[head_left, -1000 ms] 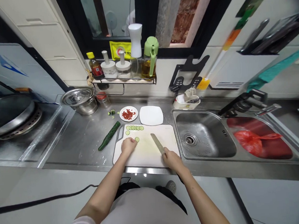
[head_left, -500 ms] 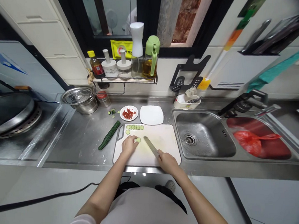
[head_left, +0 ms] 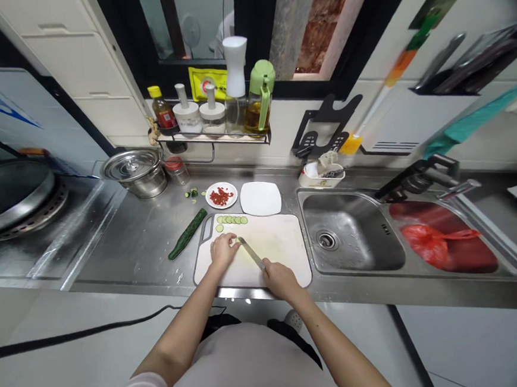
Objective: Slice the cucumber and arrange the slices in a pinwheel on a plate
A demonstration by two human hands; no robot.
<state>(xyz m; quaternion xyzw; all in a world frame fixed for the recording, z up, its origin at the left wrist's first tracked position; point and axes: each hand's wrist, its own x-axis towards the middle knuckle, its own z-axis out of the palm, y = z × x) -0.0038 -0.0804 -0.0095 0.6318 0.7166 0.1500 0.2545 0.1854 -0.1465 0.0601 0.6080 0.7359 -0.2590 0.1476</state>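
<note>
"What colour is the cucumber point(head_left: 187, 233)?"
"Dark green; the slices point(head_left: 234, 220) are paler, with darker green rims."
"And the knife point(head_left: 252, 254)?"
"Its blade is grey. The cutting board point(head_left: 284, 245) is white, edged in grey; both plates point(head_left: 260, 198) are white, and the chopped pieces point(head_left: 219, 197) bright red."
"The plastic bag point(head_left: 425, 247)?"
"Red; the packet point(head_left: 200, 83) is yellow."

Up on the person's head sits our one camera, staring forward and steeply down over the wearer's own shirt point(head_left: 250, 370) and across the front edge of the counter point(head_left: 120, 252)! What a wide sweep: the pan point(head_left: 12, 192) cropped on the left, the sink point(head_left: 360, 239) all in on the right, and that front edge tilting down to the right. Near the centre, within arm's reach, the cutting board point(head_left: 284, 239). Beyond the counter's back edge, it takes in wall point(head_left: 282, 123) and window point(head_left: 208, 6), the right-hand corners darkening!
</note>
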